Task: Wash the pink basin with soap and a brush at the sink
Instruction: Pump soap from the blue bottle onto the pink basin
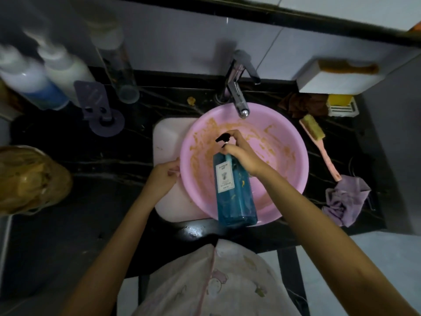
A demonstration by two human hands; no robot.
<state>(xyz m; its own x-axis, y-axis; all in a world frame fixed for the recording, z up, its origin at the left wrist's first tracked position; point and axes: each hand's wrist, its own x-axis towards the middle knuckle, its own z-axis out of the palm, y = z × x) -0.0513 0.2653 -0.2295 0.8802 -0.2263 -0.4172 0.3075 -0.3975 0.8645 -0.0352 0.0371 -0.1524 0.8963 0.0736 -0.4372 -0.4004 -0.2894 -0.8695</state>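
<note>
Tall blue translucent soap bottle (235, 190) clutched in right hand (241, 153), left hand (163, 176) gripping round pink plastic basin (284, 160) at 9 o'clock. Still orange-smeared, pink-handled brush (319, 144) untouched at 3.

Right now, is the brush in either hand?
No: the brush lies on the counter right of the basin, while the right hand holds the soap bottle and the left hand grips the basin's rim.

left hand (163, 176): fingers curled, gripping | right hand (242, 153): clasped, one finger pressing down
</note>
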